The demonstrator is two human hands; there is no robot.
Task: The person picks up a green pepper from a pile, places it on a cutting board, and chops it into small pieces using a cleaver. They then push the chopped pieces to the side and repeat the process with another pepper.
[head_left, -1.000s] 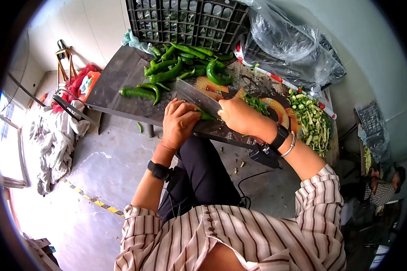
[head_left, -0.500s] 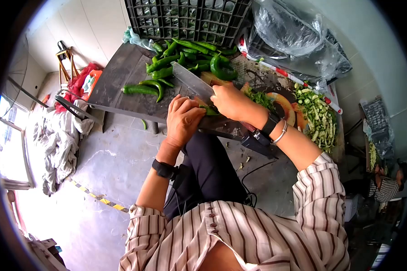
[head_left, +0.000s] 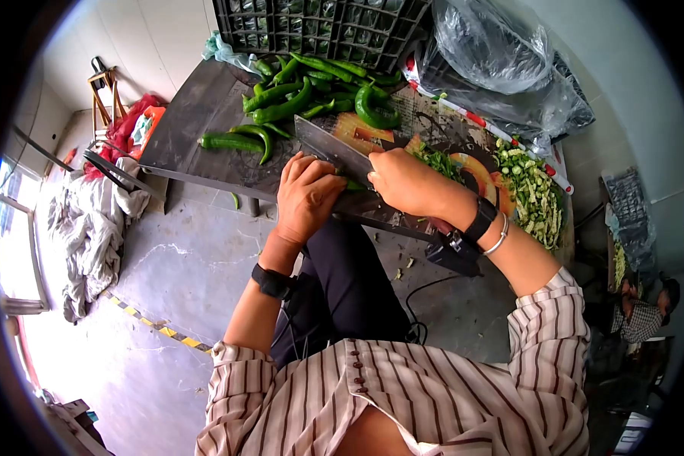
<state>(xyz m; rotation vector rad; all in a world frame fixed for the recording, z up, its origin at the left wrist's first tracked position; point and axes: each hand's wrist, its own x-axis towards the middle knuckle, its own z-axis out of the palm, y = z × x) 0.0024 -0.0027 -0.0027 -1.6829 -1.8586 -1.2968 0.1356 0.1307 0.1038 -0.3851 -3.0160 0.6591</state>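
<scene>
At frame centre, left hand [head_left: 308, 191], fingers curled, holds down a mostly hidden green pepper [head_left: 353, 185], visible part smooth; right hand [head_left: 403, 181] is clenched round a broad grey cleaver [head_left: 328, 146], handle concealed.

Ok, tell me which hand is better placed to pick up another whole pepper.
Probably the left hand: it's nearer the two green peppers beside the pile, and the right hand holds the knife.

Head-height view, facing forward and down

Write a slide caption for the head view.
Left hand holding a green pepper, right hand gripping a broad knife.
</scene>
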